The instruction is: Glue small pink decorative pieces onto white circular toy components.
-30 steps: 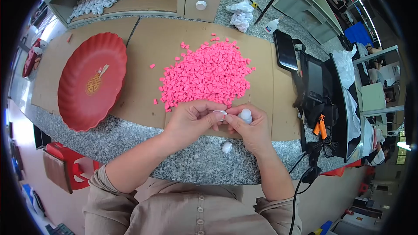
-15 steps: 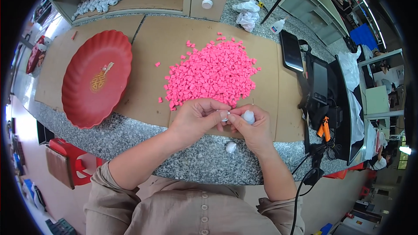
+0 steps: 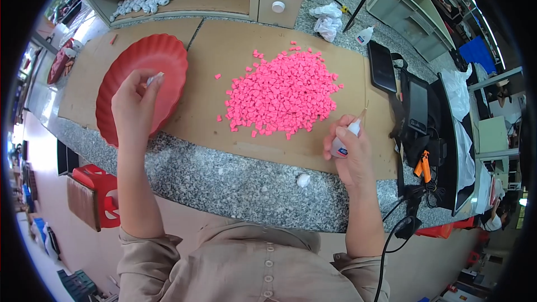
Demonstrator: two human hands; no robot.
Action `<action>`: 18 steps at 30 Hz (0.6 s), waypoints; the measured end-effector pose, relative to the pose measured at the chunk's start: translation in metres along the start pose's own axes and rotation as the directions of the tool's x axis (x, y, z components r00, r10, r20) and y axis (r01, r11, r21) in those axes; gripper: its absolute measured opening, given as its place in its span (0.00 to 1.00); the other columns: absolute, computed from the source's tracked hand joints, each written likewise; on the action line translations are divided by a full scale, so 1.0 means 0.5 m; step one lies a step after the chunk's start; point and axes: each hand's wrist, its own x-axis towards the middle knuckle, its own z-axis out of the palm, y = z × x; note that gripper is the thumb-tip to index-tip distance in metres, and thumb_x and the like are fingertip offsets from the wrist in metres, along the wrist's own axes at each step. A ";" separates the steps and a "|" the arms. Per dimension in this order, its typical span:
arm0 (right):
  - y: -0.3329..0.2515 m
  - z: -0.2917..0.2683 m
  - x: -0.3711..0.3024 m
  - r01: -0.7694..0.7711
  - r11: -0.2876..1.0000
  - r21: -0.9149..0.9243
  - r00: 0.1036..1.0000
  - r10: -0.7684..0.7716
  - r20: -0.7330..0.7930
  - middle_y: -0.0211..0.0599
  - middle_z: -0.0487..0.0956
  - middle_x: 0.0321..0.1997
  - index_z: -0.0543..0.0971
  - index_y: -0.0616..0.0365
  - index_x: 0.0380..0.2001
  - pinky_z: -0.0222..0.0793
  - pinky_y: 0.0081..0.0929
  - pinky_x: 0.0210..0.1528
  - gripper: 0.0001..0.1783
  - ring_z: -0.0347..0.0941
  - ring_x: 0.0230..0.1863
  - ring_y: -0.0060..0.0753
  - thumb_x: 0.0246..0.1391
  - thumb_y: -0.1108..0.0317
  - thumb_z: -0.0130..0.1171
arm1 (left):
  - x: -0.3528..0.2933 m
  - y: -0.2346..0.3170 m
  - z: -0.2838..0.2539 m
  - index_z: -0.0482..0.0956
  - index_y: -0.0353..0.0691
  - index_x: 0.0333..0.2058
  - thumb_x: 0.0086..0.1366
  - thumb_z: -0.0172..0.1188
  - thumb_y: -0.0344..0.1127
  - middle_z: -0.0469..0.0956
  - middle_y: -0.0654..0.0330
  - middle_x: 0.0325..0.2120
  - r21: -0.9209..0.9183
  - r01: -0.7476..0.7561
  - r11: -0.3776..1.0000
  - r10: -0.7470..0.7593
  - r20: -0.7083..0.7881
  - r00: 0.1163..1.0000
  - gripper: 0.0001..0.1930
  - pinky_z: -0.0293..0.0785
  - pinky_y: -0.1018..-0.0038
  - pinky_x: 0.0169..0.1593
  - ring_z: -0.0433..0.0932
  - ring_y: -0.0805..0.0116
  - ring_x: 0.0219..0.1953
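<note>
My left hand (image 3: pixel 136 103) is over the red scalloped tray (image 3: pixel 170 50), its thumb and fingers pinched on a small whitish piece (image 3: pixel 156 78), partly hidden by the fingertips. In my right hand (image 3: pixel 353 154) is a small white squeeze bottle (image 3: pixel 340 146) with a long thin tip pointing up and away. Between the hands, a pile of small bright pink pieces (image 3: pixel 282 92) lies on the brown cardboard (image 3: pixel 204 123). Closer to me, a small round white piece (image 3: pixel 303 180) rests on the granite counter (image 3: pixel 240 184).
At the back stands a grey box (image 3: pixel 268 8) with a green light and many small pieces inside. Crumpled plastic (image 3: pixel 326 21), another white bottle (image 3: pixel 364 35) and a black phone (image 3: pixel 382 67) lie at the far right. A black strapped device (image 3: pixel 417 106) and cables sit at right.
My hands have parted: the left went left over the tray with the small whitish piece, the right moved right with the bottle, now turned tip up. The view has shifted slightly.
</note>
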 end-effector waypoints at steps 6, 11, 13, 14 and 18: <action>0.006 0.004 -0.001 0.101 0.990 -0.103 0.992 -0.093 0.082 0.31 0.71 0.22 0.67 0.57 0.30 0.62 0.18 0.20 0.10 0.68 0.21 0.22 0.46 0.67 0.56 | 0.005 -0.059 -0.003 0.75 0.36 0.28 0.49 0.56 0.31 0.74 0.54 0.29 0.317 -0.413 0.854 0.400 0.109 0.910 0.07 0.68 0.68 0.34 0.73 0.56 0.33; -0.013 -0.012 -0.003 0.027 0.999 -0.032 0.998 -0.029 -0.051 0.29 0.70 0.21 0.70 0.59 0.32 0.61 0.16 0.17 0.11 0.67 0.20 0.20 0.45 0.67 0.57 | -0.151 0.142 0.084 0.74 0.39 0.25 0.48 0.56 0.29 0.72 0.57 0.22 -0.343 -0.481 0.807 0.572 0.247 0.782 0.04 0.69 0.69 0.29 0.72 0.58 0.27; -0.012 -0.016 -0.006 0.057 0.995 -0.080 0.997 -0.060 -0.042 0.29 0.70 0.21 0.70 0.59 0.31 0.60 0.15 0.17 0.10 0.67 0.21 0.19 0.46 0.68 0.57 | -0.203 0.165 0.124 0.74 0.40 0.28 0.48 0.57 0.31 0.70 0.58 0.22 -0.387 -0.574 0.721 0.689 0.318 0.651 0.06 0.69 0.69 0.30 0.72 0.60 0.27; -0.008 -0.015 -0.006 0.087 0.989 -0.120 0.995 -0.091 -0.032 0.29 0.70 0.21 0.70 0.59 0.31 0.60 0.15 0.18 0.10 0.67 0.21 0.19 0.46 0.68 0.56 | -0.227 0.171 0.136 0.73 0.41 0.28 0.48 0.57 0.33 0.70 0.59 0.22 -0.442 -0.528 0.725 0.685 0.383 0.620 0.07 0.69 0.69 0.30 0.71 0.61 0.28; -0.020 -0.017 -0.012 0.057 0.995 -0.079 0.998 -0.059 -0.024 0.28 0.69 0.21 0.69 0.59 0.30 0.60 0.15 0.19 0.09 0.66 0.21 0.18 0.46 0.69 0.56 | -0.275 0.186 0.164 0.74 0.41 0.32 0.48 0.58 0.37 0.71 0.61 0.27 -0.427 -0.597 0.679 0.733 0.437 0.522 0.12 0.70 0.72 0.32 0.72 0.64 0.29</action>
